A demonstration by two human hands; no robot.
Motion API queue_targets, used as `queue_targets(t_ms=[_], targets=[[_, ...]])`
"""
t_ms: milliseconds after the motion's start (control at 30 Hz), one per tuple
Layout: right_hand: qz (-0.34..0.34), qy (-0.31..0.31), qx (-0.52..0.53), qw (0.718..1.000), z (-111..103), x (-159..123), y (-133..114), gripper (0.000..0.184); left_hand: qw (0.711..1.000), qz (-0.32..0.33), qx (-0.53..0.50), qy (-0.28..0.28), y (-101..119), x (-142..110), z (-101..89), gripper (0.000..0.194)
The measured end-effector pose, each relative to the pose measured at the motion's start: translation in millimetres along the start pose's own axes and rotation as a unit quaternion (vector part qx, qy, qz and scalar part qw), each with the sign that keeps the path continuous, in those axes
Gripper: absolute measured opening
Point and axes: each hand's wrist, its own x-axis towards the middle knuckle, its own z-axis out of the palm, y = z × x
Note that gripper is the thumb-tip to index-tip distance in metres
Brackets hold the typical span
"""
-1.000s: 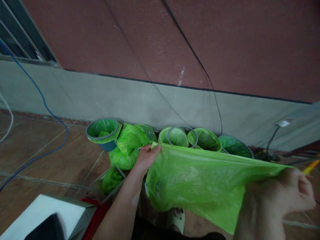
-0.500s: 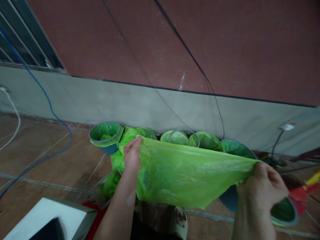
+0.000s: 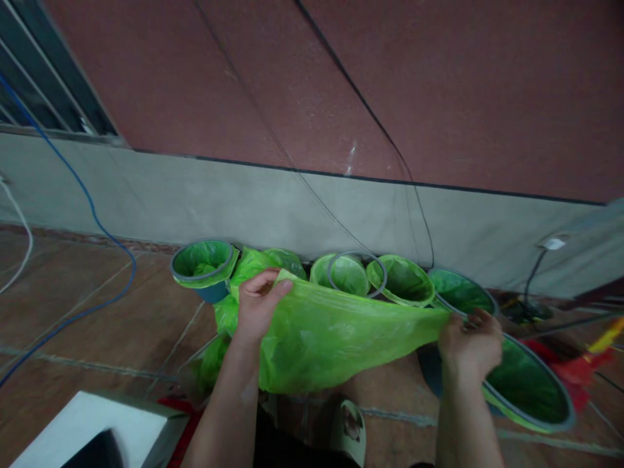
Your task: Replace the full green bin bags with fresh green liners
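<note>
As the right hand point(image 3: 470, 344) is nearing the left hand point(image 3: 258, 305), both are gripping the slackening plastic bag point(image 3: 341, 331) — left of the rightmost bin point(image 3: 569, 416).

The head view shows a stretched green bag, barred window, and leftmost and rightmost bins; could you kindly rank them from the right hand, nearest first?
1. Stretched green bag: in the right hand.
2. Rightmost bin: just right.
3. Leftmost bin: across to left.
4. Barred window: upper left corner.

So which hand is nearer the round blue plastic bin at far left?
Left. The left hand, right of the bin, grips the green plastic bag; the right hand holds it much farther right.
</note>
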Motion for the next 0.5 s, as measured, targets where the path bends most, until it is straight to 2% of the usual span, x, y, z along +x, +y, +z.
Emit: queue_targets(t_ms=[33,67,100,133,200,267,333,500], targets=[[-0.042,-0.008,-0.013,0.999,-1,-8,-10,0.045,0.999,0.005,0.023,-0.024,-1,-1,3.2,0.012],[-0.081,-0.025,0.011,0.996,-1,-17,-22,0.046,0.998,0.011,0.049,-0.049,-3,-3,7.1,0.010],[-0.105,-0.068,0.073,0.989,-2,-28,-37,0.041,0.994,0.017,0.077,-0.074,-5,-4,11.5,0.009],[-0.118,-0.155,0.152,0.969,-1,-40,-52,0.037,0.989,0.024,0.105,-0.097,-7,-7,16.5,0.009],[-0.115,-0.333,0.277,0.894,1,-64,-80,0.032,0.978,0.040,0.151,-0.135,-10,-12,27.0,0.008],[-0.120,-0.422,0.322,0.839,4,-84,-99,0.028,0.968,0.040,0.175,-0.177,-11,-17,36.8,0.011],[-0.124,-0.451,0.334,0.818,7,-97,-108,0.021,0.959,0.024,0.182,-0.216,-11,-22,44.2,0.015],[-0.063,-0.429,0.348,0.831,11,-101,-100,0.014,0.942,0.016,0.205,-0.266,-9,-25,48.8,0.018]])
